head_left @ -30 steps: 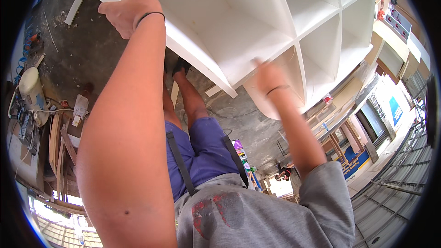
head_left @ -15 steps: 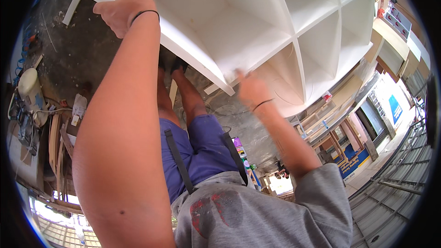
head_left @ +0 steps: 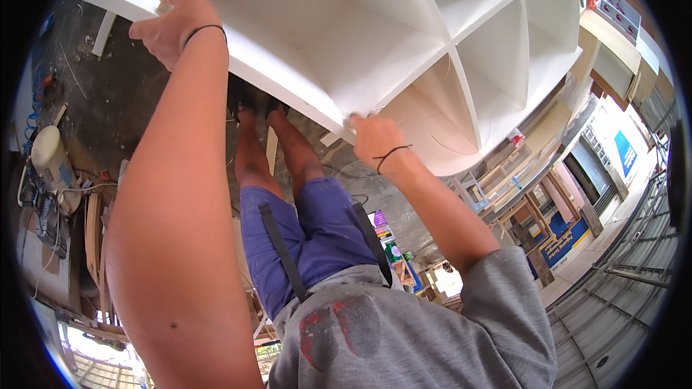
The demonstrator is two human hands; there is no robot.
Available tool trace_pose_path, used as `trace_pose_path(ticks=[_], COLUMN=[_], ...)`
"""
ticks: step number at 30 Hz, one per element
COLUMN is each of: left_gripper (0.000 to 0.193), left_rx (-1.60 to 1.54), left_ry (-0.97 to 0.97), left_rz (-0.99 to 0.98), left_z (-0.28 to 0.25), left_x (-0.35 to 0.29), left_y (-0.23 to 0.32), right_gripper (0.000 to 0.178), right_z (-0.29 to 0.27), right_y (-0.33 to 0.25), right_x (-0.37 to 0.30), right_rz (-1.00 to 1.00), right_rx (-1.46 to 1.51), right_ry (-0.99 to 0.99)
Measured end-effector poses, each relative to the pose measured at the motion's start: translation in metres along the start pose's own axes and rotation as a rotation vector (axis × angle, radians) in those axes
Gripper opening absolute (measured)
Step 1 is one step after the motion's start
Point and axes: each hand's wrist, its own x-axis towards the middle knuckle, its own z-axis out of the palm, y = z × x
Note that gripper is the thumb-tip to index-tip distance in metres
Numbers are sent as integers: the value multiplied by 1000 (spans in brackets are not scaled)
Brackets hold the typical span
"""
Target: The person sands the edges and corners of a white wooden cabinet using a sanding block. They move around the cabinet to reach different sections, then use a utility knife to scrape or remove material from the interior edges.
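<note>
A white shelf unit (head_left: 288,85) with several square compartments fills the top of the head view. My left hand (head_left: 176,25) grips its front edge at the upper left, with the thumb on one side and the fingers curled on the other. At the lower corner of the large compartment, my right hand (head_left: 377,140) is closed against the edge. Its fingertips press on the white board; whatever they pinch, if anything, is hidden. Both wrists wear a thin dark band.
Wood strips (head_left: 104,34) lie on the dark floor. A tank-like cream machine (head_left: 49,153) with cables stands at the left. Beyond my right arm are wooden frames (head_left: 533,223) and stacked boards (head_left: 602,75). A purple-labelled can (head_left: 378,220) is near my shorts.
My right hand, blurred before, has shifted left onto the corner edge of the compartment. My left hand keeps its grip on the front edge; the whole view has shifted slightly.
</note>
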Motion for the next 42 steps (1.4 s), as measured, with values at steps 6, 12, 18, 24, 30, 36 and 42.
trace_pose_path(ticks=[6, 12, 18, 24, 30, 36, 42], left_gripper=[61, 60, 60, 60, 58, 55, 56], left_rx=[0, -5, -9, -20, 10, 41, 47], left_ry=[-1, -20, -25, -9, 6, 50, 75], left_rz=[-14, -1, -8, 8, 19, 37, 57], left_z=[-5, -1, -6, -4, -1, 4, 5], left_x=[-1, -2, 0, -1, -1, 3, 1], left_y=[1, 0, -1, -2, -3, -3, -7], right_gripper=[43, 44, 51, 51, 51, 57, 53], right_z=[-79, -14, -89, -9, 12, 15, 45], right_y=[63, 16, 77, 57, 64, 45, 53], right_x=[25, 12, 31, 3, -6, -23, -17], right_rz=[233, 87, 244, 63, -135, 28, -171], right_rx=[-30, -22, -2, -57, 414, 186, 643], right_ry=[234, -18, 213, 255, 322, 330, 279])
